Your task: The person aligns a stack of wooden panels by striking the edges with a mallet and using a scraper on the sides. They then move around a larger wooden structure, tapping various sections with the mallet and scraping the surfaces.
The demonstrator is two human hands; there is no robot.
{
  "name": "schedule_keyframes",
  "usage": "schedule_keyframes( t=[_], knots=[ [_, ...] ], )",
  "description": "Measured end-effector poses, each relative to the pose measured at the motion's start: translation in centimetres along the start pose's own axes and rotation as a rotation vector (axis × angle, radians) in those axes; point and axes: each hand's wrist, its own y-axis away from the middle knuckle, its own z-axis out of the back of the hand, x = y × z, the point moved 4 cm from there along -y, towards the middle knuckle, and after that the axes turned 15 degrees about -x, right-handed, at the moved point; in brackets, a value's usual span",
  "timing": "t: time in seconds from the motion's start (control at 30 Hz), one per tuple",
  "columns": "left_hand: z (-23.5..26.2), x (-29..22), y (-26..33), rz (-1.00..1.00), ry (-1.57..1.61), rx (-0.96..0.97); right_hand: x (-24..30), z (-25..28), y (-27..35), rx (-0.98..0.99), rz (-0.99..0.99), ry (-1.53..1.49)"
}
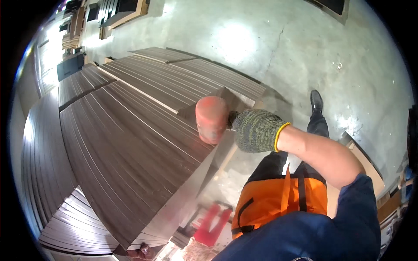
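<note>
A red rubber mallet (212,119) is gripped by the right hand (257,130), which is closed around the handle inside a grey knitted glove with a yellow cuff; the handle itself is hidden by the glove. The mallet head is held just above the near edge of a tall stack of dark wood-grain panels (130,148), close to the spot where one panel (217,102) sits tilted and out of line with the rest. At the bottom of the view, fingertips of the left hand (143,251) are seen at the lower corner of the stack; whether anything is clasped there cannot be told. The stack's pale side face (187,195) runs down toward a red pallet truck (211,224) on the concrete floor (261,39). For the tapping in hand, the blows are best kept light and square to the panel edge, so that the edges are brought flush without being dented, with the lower hand kept clear of sliding sheets.
</note>
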Motion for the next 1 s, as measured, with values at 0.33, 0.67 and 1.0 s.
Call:
schedule_keyframes(
  t=[0.33,0.67,1.0],
  knots=[
    [-0.7,0.5,-0.8,-0.008,0.009,0.039,3.5,-0.1,-0.8,0.243,0.041,0.017],
    [1.0,0.8,-0.3,0.026,-0.018,0.092,4.2,0.2,-0.6,0.1,0.009,-0.017],
    [-0.2,-0.9,-2.3,-0.103,0.005,0.018,5.3,0.3,-1.0,-0.005,0.224,-0.011]
  ],
)
